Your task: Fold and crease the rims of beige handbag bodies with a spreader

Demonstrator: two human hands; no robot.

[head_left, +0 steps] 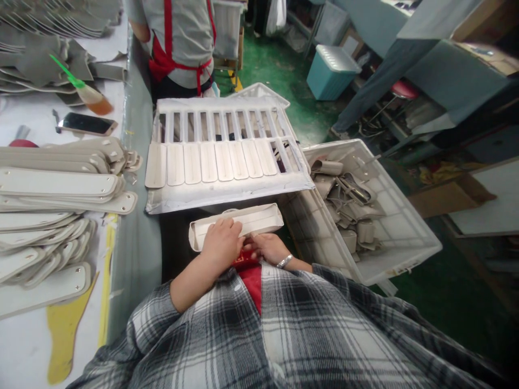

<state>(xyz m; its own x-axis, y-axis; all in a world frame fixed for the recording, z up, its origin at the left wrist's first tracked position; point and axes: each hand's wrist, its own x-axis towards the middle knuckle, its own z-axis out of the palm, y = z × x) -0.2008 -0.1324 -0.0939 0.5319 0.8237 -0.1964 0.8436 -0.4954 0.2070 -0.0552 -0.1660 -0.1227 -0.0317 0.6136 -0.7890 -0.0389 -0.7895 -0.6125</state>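
Close to my body, both hands grip a long cream-coloured case (259, 218) with a raised rim. My left hand (222, 242) reaches over its near side with the fingers curled onto it. At the near edge, right of the middle, my right hand (270, 247) has its fingers bent against the case; the fingertips are partly hidden. Beyond the case lies a white slotted rack (227, 192), with a row of cream rounded panels (201, 162) side by side across its slots.
Stacked cream strips (60, 182), a phone (87, 123), a glue bottle (93, 99) and a yellow spatula (65, 335) lie on the left table. On the right stands a white crate (389, 254) holding several cream pieces. A person in a red apron (182, 48) is ahead.
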